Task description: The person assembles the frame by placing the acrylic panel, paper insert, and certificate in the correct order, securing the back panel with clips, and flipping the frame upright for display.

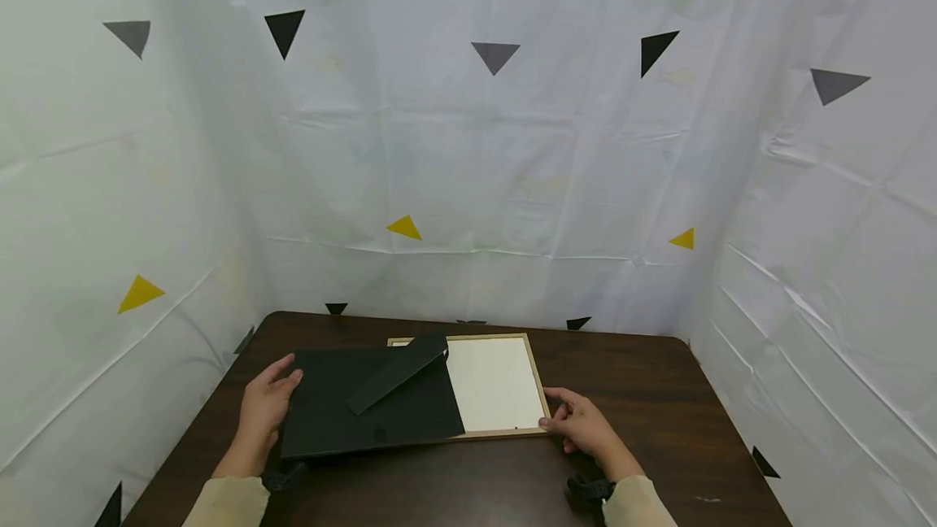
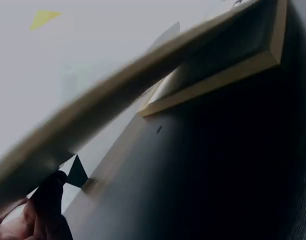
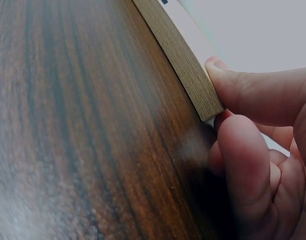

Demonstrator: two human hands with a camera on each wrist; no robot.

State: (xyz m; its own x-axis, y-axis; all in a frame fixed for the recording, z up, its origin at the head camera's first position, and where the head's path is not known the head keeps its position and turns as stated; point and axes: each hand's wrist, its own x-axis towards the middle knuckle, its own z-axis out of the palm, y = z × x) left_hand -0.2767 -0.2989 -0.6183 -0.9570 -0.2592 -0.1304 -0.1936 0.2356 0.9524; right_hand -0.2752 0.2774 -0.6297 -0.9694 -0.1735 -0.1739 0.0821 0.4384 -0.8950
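Observation:
A black picture-frame backing board (image 1: 322,397) with a fold-out stand leg (image 1: 398,379) is tilted over the left part of a light wooden picture frame (image 1: 505,432). White sheet (image 1: 494,385) shows inside the frame's right part. My left hand (image 1: 265,407) grips the board by its left edge; in the left wrist view the board's raised edge (image 2: 93,107) crosses above the table, apart from the frame's near left corner (image 2: 262,62). My right hand (image 1: 586,427) pinches the frame's near right corner, thumb on top and fingers at its side, as the right wrist view shows.
The dark wooden table (image 1: 637,389) carries the frame near its middle. A white curtain (image 1: 476,169) with black, grey and yellow triangles hangs behind and at both sides. Black bands sit on both wrists, below pale sleeves (image 1: 230,503).

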